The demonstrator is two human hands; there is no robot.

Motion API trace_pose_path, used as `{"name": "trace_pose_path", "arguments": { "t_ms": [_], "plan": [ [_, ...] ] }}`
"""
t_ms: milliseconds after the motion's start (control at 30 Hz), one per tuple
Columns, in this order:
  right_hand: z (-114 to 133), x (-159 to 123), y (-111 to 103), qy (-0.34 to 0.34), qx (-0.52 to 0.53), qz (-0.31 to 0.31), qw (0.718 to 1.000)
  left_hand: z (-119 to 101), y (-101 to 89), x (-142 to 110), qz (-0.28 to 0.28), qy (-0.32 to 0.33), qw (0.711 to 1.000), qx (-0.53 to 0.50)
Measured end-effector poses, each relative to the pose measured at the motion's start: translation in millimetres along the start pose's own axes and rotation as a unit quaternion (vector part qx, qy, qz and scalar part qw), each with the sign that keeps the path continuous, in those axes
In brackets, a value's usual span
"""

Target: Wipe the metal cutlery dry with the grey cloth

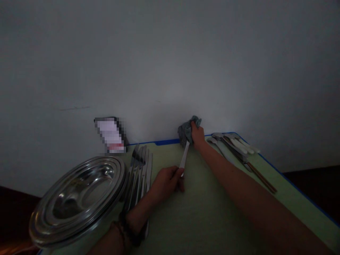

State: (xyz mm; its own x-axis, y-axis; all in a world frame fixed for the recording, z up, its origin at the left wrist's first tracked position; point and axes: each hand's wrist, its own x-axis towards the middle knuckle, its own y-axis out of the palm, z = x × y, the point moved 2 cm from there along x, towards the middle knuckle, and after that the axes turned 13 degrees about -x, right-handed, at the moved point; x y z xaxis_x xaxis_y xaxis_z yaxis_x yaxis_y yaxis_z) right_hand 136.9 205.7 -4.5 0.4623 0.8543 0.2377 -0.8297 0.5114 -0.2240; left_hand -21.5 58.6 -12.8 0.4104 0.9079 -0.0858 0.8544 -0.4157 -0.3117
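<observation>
My left hand (167, 180) is closed around the near end of a silver piece of cutlery (184, 157) above the middle of the table. The far end of that piece goes into a crumpled grey-green cloth (185, 132), which hides it, so its kind cannot be made out. Near the table's back edge, my right hand (198, 135) grips the cloth around this end. Several table knives (143, 166) lie side by side to the left of my left hand, partly covered by my forearm.
Stacked oval steel dishes (79, 198) stand at the left. Behind them a phone (110, 134) leans against the wall (170, 63). Several spoons and other cutlery (239, 145) lie at the right, beyond my right forearm. Blue edging borders the light green table (202, 212).
</observation>
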Motion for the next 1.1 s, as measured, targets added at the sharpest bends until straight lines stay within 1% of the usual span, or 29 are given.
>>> {"name": "trace_pose_path", "arguments": {
  "t_ms": [67, 133, 167, 300, 333, 367, 433, 500, 567, 667, 767, 833, 900, 933, 1000, 1033, 1100],
  "plan": [
    [4.2, -2.6, -1.4, 0.029, -0.042, -0.023, 0.998, -1.1, 0.2, -0.4, -0.001, -0.006, 1.0, -0.006],
    [8.6, -14.8, -3.4, 0.043, -0.072, -0.035, 0.996, -1.7, 0.2, -0.3, -0.008, -0.007, 1.0, -0.008],
    [10.1, -24.0, -4.3, 0.043, -0.077, -0.038, 0.995, -1.7, 0.2, -0.1, -0.01, -0.006, 1.0, -0.007],
    [8.5, -67.6, -7.1, 0.028, -0.077, -0.016, 0.996, 0.0, 0.5, 1.3, -0.005, 0.0, 1.0, -0.006],
    [7.4, -76.3, -8.3, 0.019, -0.067, -0.001, 0.998, 0.3, 0.5, 1.4, -0.004, 0.001, 1.0, -0.011],
    [6.7, -83.2, -9.4, 0.005, -0.038, 0.034, 0.999, 0.3, 0.4, 1.4, -0.006, 0.002, 1.0, -0.021],
    [5.0, -90.7, -14.0, 0.02, 0.045, 0.11, 0.993, -0.3, 0.0, 0.8, -0.01, 0.003, 0.999, -0.051],
    [3.8, -91.9, -21.2, 0.073, 0.145, 0.187, 0.969, -1.3, -1.0, 0.2, -0.015, 0.003, 0.996, -0.083],
    [2.8, -89.9, -29.8, 0.125, 0.227, 0.237, 0.936, -2.5, -1.9, 0.0, -0.005, 0.01, 0.994, -0.11],
    [0.4, -86.1, -39.6, 0.174, 0.311, 0.257, 0.898, -4.4, -2.8, 0.3, 0.022, 0.031, 0.988, -0.148],
    [-1.3, -85.3, -40.1, 0.236, 0.372, 0.274, 0.855, -4.8, -3.2, 0.6, 0.02, 0.026, 0.985, -0.168],
    [-0.5, -85.7, -37.8, 0.283, 0.389, 0.281, 0.831, -4.7, -2.7, 0.8, 0.019, 0.013, 0.987, -0.161],
    [1.1, -86.4, -35.9, 0.316, 0.387, 0.287, 0.817, -4.7, -1.5, 1.4, 0.031, 0.003, 0.987, -0.161],
    [1.6, -87.0, -35.2, 0.325, 0.383, 0.293, 0.813, -4.7, -1.0, 2.0, 0.034, -0.001, 0.986, -0.163],
    [1.2, -88.6, -34.3, 0.328, 0.362, 0.311, 0.816, -4.7, -0.3, 3.6, 0.02, -0.013, 0.987, -0.157],
    [0.0, -89.7, -34.1, 0.322, 0.343, 0.32, 0.822, -4.8, -0.1, 4.4, 0.004, -0.019, 0.989, -0.144],
    [-3.6, -91.4, -34.0, 0.298, 0.294, 0.328, 0.847, -5.5, 0.1, 5.5, -0.029, -0.025, 0.994, -0.106]
  ]
}}
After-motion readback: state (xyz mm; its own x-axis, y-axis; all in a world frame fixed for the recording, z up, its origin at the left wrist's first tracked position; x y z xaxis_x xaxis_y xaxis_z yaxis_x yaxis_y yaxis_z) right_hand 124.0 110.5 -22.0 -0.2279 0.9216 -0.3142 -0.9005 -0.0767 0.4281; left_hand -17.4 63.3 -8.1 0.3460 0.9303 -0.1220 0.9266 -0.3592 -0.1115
